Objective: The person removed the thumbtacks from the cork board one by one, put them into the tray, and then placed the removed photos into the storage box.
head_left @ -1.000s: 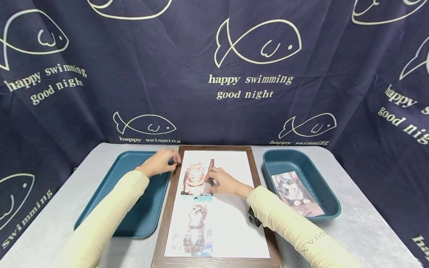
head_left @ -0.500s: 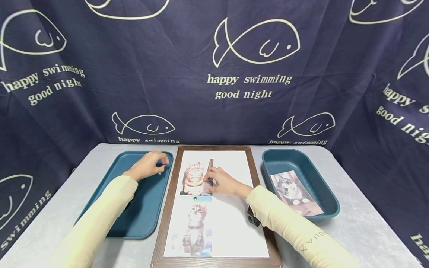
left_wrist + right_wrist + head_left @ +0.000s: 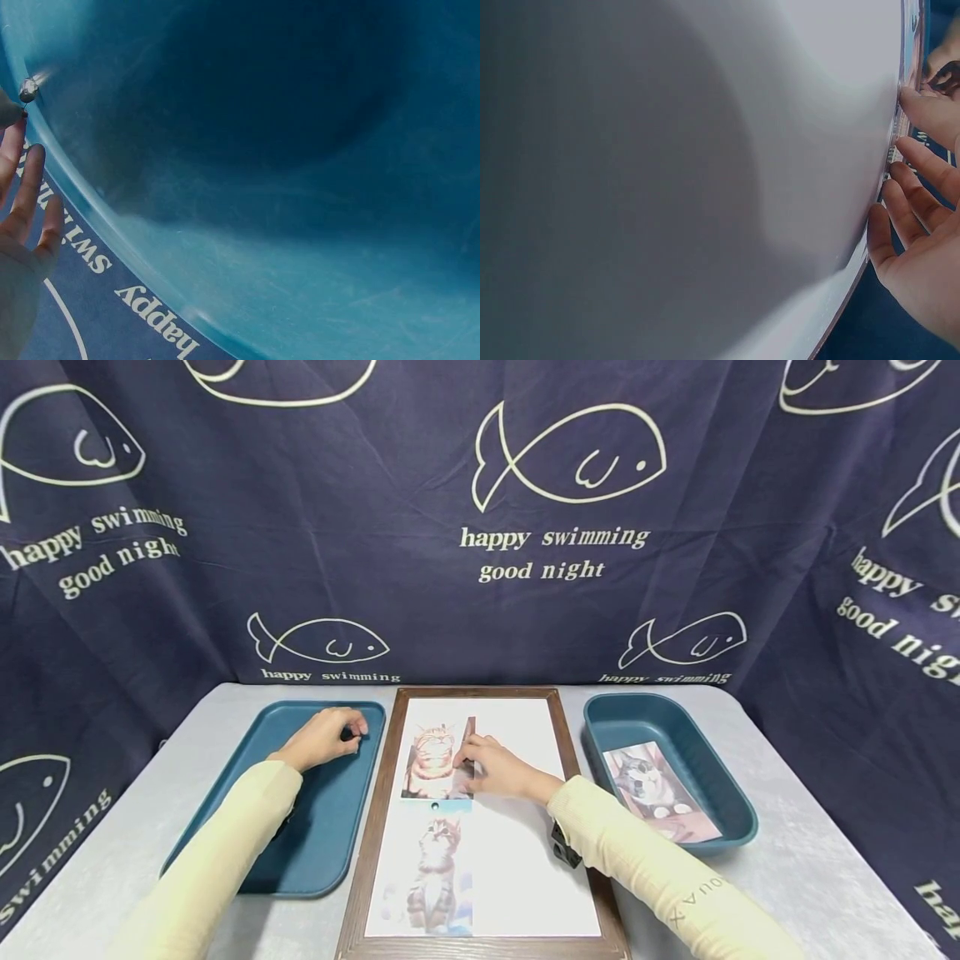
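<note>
Over the tray (image 3: pixel 322 831), the left hand (image 3: pixel 321 737) has fingers narrow beside a small shiny piece (image 3: pixel 28 90); whether gripped, I can't tell. The right hand (image 3: pixel 501 768), fingers spread, touches the upper cat photo (image 3: pixel 431 756) near the left edge of the board (image 3: pixel 528 868).

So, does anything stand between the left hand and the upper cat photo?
The tray's rim and the brown frame lie between the left hand and the upper cat photo; both look low enough to cross.
</note>
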Motion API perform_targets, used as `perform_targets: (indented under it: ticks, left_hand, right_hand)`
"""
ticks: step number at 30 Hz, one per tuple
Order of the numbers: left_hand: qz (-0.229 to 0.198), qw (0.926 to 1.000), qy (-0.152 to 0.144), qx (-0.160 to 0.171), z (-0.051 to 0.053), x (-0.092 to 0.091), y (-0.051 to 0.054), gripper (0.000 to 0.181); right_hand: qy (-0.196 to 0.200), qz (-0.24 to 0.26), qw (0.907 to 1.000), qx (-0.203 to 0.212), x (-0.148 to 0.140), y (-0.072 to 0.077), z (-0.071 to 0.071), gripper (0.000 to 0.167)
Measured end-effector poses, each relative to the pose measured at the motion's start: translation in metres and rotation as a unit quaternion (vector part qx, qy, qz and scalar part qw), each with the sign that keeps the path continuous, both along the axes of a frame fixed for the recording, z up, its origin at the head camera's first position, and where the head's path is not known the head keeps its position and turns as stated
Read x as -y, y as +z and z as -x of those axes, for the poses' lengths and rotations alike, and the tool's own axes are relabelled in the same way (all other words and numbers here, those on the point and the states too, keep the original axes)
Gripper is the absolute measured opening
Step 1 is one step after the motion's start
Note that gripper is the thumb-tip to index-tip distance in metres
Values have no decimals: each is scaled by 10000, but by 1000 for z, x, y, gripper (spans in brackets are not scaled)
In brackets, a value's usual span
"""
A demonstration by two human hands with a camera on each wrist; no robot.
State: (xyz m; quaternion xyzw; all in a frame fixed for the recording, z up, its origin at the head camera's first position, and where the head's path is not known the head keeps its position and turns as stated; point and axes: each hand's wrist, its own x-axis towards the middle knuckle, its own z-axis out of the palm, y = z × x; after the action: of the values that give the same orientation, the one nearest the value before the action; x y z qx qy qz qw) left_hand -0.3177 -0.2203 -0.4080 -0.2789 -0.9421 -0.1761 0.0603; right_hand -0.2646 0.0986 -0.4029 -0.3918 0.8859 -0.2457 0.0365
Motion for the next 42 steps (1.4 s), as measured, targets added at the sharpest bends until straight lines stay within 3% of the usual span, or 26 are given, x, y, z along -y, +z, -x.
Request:
perform_targets:
  ticks: [12, 24, 42]
  left_hand:
    - [87, 9999, 78, 19, 2, -1, -2, 12]
    - [-8, 9999, 97, -95, 3, -7, 2, 10]
    - [-471, 9986, -243, -75, 8, -43, 9, 16]
  right_hand:
    - [-82, -2, 9996, 288, -1, -1, 0, 30]
    - [-80, -36, 9996, 286, 0, 0, 1, 29]
    - [-31, 46, 9994, 328, -1, 0, 0, 29]
